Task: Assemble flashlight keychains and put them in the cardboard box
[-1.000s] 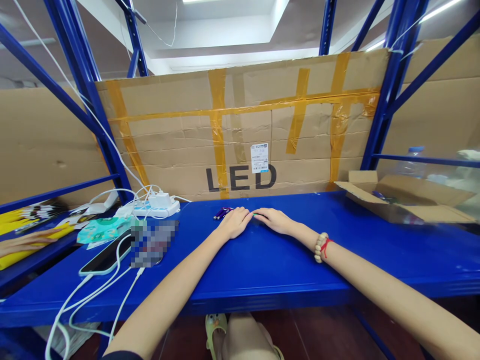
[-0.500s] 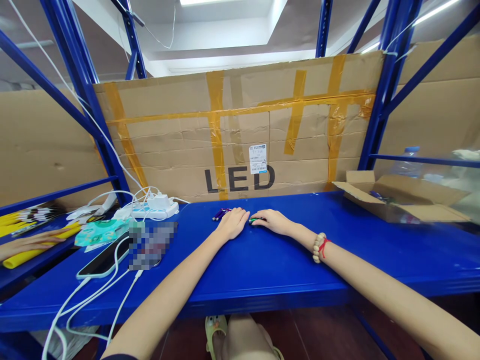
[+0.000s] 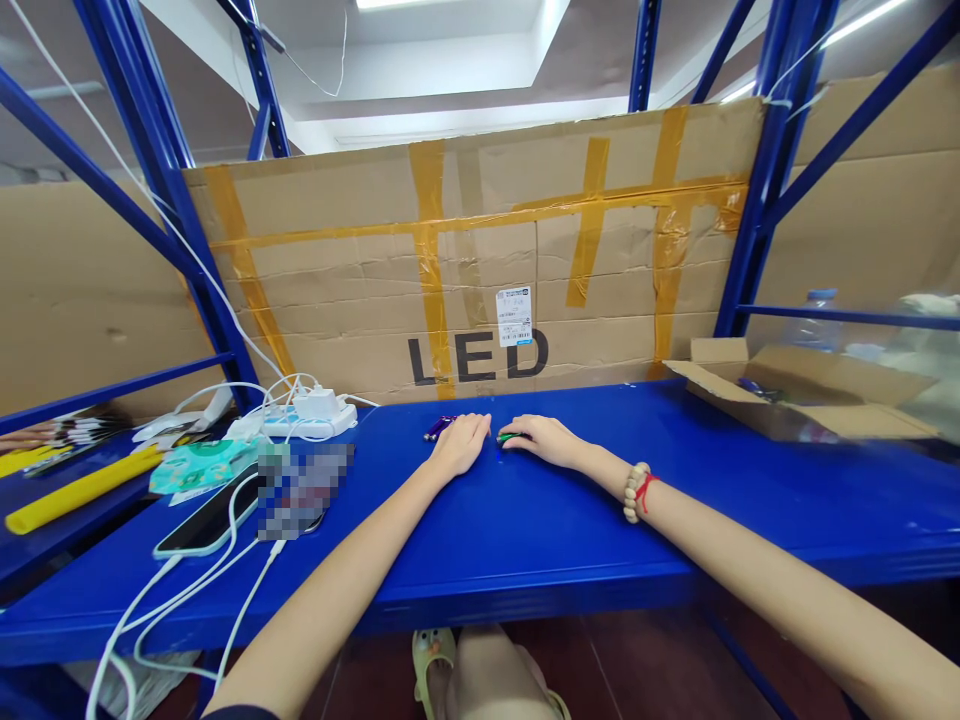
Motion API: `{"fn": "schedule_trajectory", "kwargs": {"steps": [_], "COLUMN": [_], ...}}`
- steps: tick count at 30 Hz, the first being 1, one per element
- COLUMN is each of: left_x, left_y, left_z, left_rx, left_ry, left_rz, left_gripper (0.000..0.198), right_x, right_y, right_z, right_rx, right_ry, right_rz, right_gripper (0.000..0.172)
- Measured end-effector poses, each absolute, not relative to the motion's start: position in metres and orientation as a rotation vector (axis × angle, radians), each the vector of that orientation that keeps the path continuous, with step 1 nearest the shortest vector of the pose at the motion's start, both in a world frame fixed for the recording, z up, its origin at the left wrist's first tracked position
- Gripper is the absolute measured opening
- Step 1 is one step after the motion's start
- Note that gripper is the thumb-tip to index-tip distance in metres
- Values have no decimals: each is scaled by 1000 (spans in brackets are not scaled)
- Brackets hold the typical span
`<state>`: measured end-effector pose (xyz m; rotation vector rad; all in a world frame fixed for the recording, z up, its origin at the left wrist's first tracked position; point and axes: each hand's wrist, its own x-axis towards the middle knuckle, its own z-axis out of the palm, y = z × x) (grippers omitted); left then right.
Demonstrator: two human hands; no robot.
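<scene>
On the blue table (image 3: 570, 540), my left hand (image 3: 462, 446) lies palm down with its fingers stretched forward. Purple objects (image 3: 439, 428), like small pens or clips, lie just beyond and left of it, partly covered by the hand. My right hand (image 3: 546, 441), with a bead bracelet on the wrist, is curled over small green and dark objects (image 3: 511, 437) at its fingertips. A narrow gap of table separates the two hands. What lies beneath the right palm is hidden.
An open cardboard box (image 3: 780, 420) with small items stands at the right. At the left are a phone (image 3: 214, 515), white cables, a power strip (image 3: 330, 420), a teal packet (image 3: 199, 465) and a yellow tube (image 3: 82, 490). Cardboard (image 3: 345, 300) walls the back.
My left hand has shifted slightly left, widening the gap from the right hand. The other person's hand has moved off the yellow tube at the far left.
</scene>
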<state>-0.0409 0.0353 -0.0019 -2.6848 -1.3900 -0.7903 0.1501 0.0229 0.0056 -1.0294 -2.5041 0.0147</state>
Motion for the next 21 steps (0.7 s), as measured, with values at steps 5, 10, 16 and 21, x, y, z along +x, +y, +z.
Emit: {"fn": "schedule_trajectory", "kwargs": {"steps": [5,10,16,21], "left_x": [-41,-40,-39,-39], "left_y": [34,33,33,32], "left_z": [-1,-1,0,-1], "left_rx": [-2692,-2692,-2691,-2686], "left_ry": [-1396,-1397,-1378,-1375], "left_rz": [-770,-748,-712,-694], "left_gripper": [46,46,44,44], "right_x": [151,152,151,151], "right_y": [25,26,27,27], "right_z": [4,5,4,3], "right_rx": [-1091,-1109,-1103,-1089], "right_ry": [-2409,-2413,-2407,-2368], "right_rz": [-52,-83,-60,-47], "right_gripper": [35,32,31,32]}}
